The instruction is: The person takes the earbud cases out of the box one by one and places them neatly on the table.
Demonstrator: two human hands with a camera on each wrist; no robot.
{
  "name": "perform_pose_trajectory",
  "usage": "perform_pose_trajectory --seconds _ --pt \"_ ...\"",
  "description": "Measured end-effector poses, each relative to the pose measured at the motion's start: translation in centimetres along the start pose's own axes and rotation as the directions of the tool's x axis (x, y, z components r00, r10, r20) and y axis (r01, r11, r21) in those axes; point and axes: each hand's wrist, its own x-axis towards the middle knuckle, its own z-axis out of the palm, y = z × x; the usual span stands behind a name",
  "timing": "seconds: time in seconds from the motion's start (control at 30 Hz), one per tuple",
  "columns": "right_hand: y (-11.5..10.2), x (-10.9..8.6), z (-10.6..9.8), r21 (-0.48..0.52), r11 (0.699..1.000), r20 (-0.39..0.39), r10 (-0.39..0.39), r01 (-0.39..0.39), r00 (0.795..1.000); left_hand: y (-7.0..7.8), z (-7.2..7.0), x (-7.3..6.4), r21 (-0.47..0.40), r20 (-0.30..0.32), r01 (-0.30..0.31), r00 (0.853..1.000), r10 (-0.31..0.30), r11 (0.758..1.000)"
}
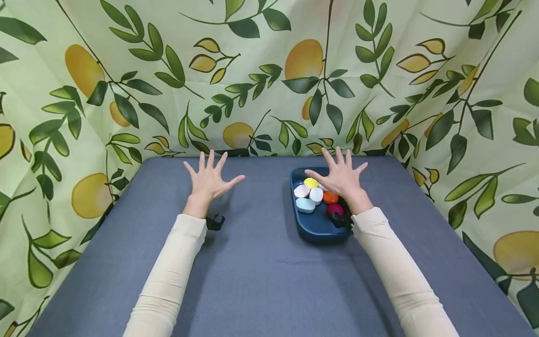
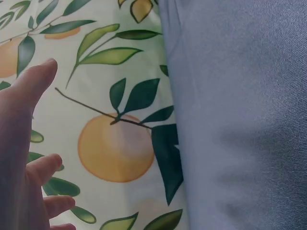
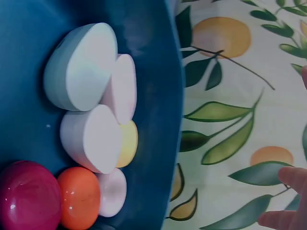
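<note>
- We observe the left hand (image 1: 208,180) raised above the table (image 1: 257,281), palm side down, its fingers and thumb spread wide.
- We find the right hand (image 1: 342,177) likewise spread, its thumb pointing toward the left hand; it hangs over the far right part of the dark-blue tray (image 1: 318,233).
- The tray lies beneath the right hand and wrist, reaching out to their left, and well to the right of the left hand.
- Inside it, we count seven rounded pieces clustered beside the right hand, on its thumb side.
- Closest to the right thumb tip sits the yellow piece (image 1: 310,183), with the lilac-white piece (image 1: 301,191) and the white piece (image 1: 316,195) just nearer the body.
- Farther still from the thumb we note the flat-faced pale-blue piece (image 1: 305,205).
- Below the right palm's heel lie the glossy orange piece (image 1: 330,198) and magenta piece (image 1: 334,210), the latter beside the black wrist camera (image 1: 338,220); a pale-pink piece (image 3: 112,191) adjoins the orange one.
- Beyond both hands, we see a fruit-and-leaf-patterned curtain (image 1: 261,47).
</note>
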Motion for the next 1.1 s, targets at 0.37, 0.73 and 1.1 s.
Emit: perform_pose_trajectory --seconds 0.37,0.73,1.1 --pt "2.6 -2.5 -2.6 0.298 0.954 0.076 -0.066 0.041 0.995 1.0 -0.3 -0.7 -0.058 -0.044 -0.089 0.995 0.087 0.994" --pt "8.4 -5.8 -0.5 0.588 0.809 0.122 -0.107 0.015 0.987 3.3 1.0 -2.4 -0.501 -0.038 -0.258 0.96 0.277 0.826" --pt "12.6 -6.4 5.2 0.809 0.582 0.195 -0.128 -0.085 0.972 7.9 3.3 -2.4 -0.653 0.043 -0.336 0.879 0.475 0.679"
